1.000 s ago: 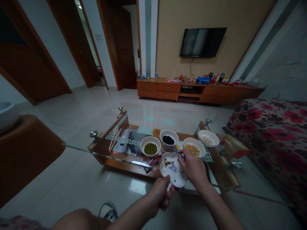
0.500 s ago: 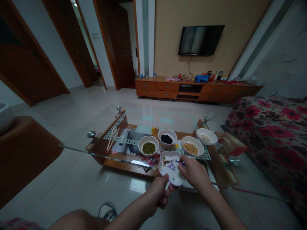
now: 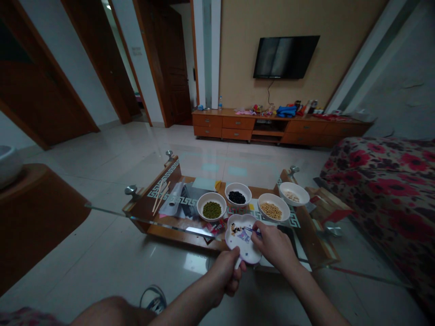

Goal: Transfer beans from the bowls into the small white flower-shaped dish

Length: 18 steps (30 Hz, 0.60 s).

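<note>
My left hand (image 3: 228,270) is closed round the short handle of a white flower-shaped plate (image 3: 253,254) with a cartoon print. A small cluster of mixed dark and pale beans (image 3: 237,229) lies on the plate's upper left part. My right hand (image 3: 274,242) pinches a pair of slim tweezers (image 3: 252,231), their tips down at the beans. Behind the plate stand white bowls: one of green beans (image 3: 211,210), one of black beans (image 3: 237,197), one of yellow soybeans (image 3: 271,211) and one of pale flat pieces (image 3: 291,196) whose kind I cannot make out.
The bowls stand on a glass-topped coffee table (image 3: 112,214) with metal knobs at its corners. Wooden chopsticks (image 3: 161,198) lie at the left, near a clear plastic roll (image 3: 176,194). A flowered sofa (image 3: 390,181) is at the right; a wooden stool (image 3: 37,217) is at the left.
The tweezer tips have shifted slightly to the left, closer to the beans on the plate. My left hand keeps its hold, and the bowls stay in place.
</note>
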{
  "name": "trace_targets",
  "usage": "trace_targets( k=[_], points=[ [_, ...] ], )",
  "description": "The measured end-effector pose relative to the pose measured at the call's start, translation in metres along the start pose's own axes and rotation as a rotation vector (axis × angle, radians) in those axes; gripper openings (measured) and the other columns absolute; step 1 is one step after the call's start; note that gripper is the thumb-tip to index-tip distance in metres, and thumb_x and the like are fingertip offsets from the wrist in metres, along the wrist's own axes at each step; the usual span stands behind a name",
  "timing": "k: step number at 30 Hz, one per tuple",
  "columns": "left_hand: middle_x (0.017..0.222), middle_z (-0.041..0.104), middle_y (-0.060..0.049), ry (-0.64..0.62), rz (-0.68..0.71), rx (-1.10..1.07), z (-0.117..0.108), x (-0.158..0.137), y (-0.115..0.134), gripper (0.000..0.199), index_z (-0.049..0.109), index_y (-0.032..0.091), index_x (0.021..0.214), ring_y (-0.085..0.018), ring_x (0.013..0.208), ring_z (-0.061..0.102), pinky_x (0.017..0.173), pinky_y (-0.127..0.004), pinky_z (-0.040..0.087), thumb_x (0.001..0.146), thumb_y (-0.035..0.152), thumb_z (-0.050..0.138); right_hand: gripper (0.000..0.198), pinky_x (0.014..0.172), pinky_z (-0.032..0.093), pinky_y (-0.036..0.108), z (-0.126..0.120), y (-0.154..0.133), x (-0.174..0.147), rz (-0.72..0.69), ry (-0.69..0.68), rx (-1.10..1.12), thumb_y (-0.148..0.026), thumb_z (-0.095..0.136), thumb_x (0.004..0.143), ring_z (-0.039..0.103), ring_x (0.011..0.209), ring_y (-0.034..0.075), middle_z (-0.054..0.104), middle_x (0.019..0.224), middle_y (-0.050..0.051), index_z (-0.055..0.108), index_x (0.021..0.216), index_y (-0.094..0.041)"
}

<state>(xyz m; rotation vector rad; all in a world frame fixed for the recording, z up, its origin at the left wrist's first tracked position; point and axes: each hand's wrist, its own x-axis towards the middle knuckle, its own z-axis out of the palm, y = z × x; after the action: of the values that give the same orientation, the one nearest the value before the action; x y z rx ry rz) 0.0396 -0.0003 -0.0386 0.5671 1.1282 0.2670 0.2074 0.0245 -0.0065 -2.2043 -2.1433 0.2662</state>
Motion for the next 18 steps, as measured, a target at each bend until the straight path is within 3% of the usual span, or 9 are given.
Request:
trace_targets(
  k=[18],
  points=[
    [0.044, 0.026, 0.008, 0.001, 0.004, -0.017, -0.0016, 0.0036, -0.0008, 0.049, 0.046, 0.02, 0.066, -0.006, 0.03, 0.015, 0.041, -0.023, 0.005, 0.094, 0.051, 0.02, 0.022, 0.061, 0.033, 0.024, -0.0005, -0.0004, -0.0006, -0.017, 0.012, 0.013, -0.035, 0.045, 0.088, 0.066, 0.084, 0.018, 0.071, 0.091, 0.003, 0.06, 0.101, -0.026]
  ],
)
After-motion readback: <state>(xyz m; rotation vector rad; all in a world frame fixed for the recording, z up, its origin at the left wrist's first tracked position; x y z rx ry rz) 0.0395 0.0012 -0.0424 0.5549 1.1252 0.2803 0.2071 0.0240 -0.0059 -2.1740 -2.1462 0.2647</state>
